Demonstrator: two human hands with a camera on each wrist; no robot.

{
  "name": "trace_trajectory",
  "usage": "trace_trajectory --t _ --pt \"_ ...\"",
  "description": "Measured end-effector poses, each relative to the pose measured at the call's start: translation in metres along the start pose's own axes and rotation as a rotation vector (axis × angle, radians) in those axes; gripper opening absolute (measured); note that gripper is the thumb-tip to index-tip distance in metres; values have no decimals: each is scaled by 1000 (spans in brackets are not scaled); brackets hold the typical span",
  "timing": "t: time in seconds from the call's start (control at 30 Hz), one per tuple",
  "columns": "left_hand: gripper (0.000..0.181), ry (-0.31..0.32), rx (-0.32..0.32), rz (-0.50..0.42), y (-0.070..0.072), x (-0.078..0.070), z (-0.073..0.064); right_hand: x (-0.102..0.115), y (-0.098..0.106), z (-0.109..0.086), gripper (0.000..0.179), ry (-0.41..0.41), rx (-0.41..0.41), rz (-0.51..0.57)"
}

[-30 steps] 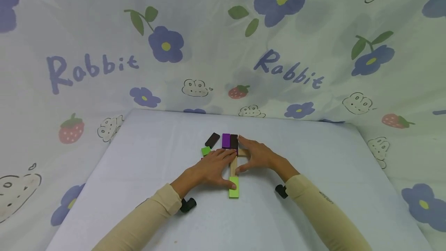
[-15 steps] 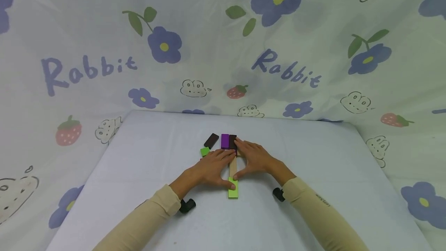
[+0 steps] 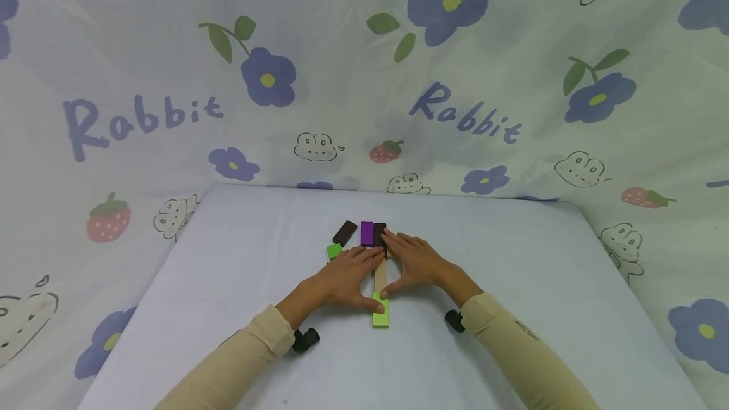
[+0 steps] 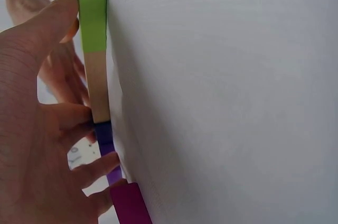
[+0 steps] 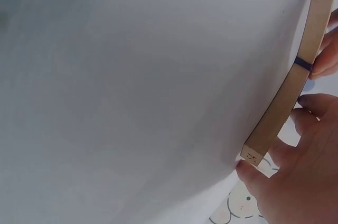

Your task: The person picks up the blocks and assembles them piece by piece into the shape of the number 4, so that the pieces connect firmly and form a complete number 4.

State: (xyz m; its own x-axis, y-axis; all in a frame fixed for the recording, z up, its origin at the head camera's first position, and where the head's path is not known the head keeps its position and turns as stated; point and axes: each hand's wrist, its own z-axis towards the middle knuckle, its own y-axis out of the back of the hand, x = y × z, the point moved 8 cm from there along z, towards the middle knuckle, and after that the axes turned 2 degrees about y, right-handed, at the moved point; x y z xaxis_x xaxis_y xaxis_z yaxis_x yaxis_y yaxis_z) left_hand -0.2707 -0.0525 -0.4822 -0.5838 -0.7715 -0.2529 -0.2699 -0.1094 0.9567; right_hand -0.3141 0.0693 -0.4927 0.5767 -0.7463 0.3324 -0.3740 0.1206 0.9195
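A lime-green block (image 3: 380, 319) lies at the near end of a line of blocks, with a plain wooden block (image 3: 380, 276) beyond it. My left hand (image 3: 346, 278) rests along the line's left side; its thumb touches the lime block and its fingertips reach the far blocks. On the other side, my right hand (image 3: 420, 263) has its thumb at the lime block and its fingers over the far end, by a dark brown block (image 3: 380, 233). A purple block (image 3: 367, 233) stands beside the brown one. The right wrist view shows fingers against another wooden block (image 5: 277, 110).
A loose dark brown block (image 3: 345, 233) lies tilted at the back left. Near my left fingers sit a bright green block (image 3: 334, 250) and a magenta block (image 4: 131, 203). The white table (image 3: 484, 353) meets a printed curtain (image 3: 353, 93) at the back.
My right hand has shifted left over the blocks, its thumb sliding from beside the wooden block toward the lime-green one. My left hand stays in nearly the same place.
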Motion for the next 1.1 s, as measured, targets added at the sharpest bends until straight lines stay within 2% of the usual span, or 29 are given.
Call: trace_trajectory --t 0.6,1.1 --pt "112 6 1 -2 -1 0 1 3 3 -1 128 19 -24 1" --pt "112 -4 -13 -4 0 0 0 0 -1 0 129 -9 -1 -2"
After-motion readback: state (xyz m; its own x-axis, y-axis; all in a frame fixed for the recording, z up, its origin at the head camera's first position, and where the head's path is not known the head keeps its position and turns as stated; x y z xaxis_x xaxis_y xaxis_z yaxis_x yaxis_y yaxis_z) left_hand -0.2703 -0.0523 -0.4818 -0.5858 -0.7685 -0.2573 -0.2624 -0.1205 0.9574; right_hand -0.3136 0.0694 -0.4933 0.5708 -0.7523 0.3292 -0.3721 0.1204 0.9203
